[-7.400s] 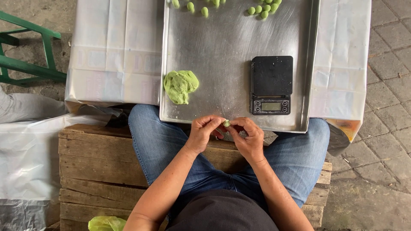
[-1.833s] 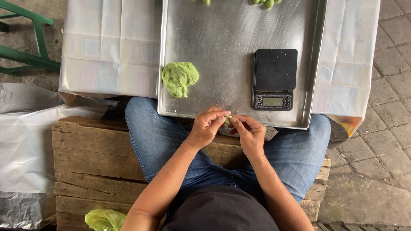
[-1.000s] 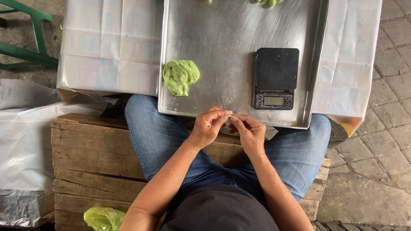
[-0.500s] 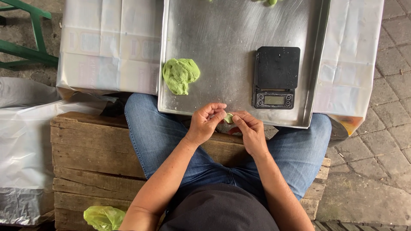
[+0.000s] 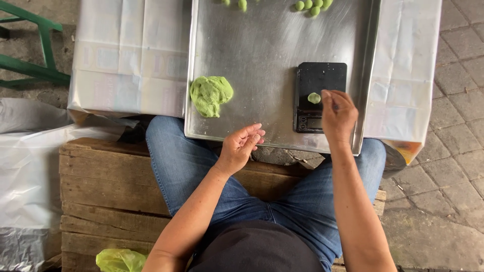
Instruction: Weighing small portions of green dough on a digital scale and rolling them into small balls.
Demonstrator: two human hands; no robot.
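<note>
A small green dough piece (image 5: pixel 314 97) lies on the black digital scale (image 5: pixel 319 95), which stands on the steel tray (image 5: pixel 262 55). My right hand (image 5: pixel 338 115) hovers just right of that piece, fingers bent, touching or just off it. My left hand (image 5: pixel 241 147) rests at the tray's near edge, fingers loosely apart and holding nothing. A large lump of green dough (image 5: pixel 210 94) sits on the tray's left side, above my left hand. Several small green dough balls (image 5: pixel 312 6) lie at the tray's far edge.
The tray rests on a white paper-covered surface (image 5: pixel 126 60). I sit on a wooden crate (image 5: pixel 106 191). A green plastic bag (image 5: pixel 120 260) lies at the bottom left, white plastic sheeting (image 5: pixel 25 171) on the left, a green metal frame (image 5: pixel 35 60) beyond it, paving stones on the right.
My hands were together over my lap pinching a small dough piece. My right hand has moved up to the scale, where the piece now lies. My left hand has opened.
</note>
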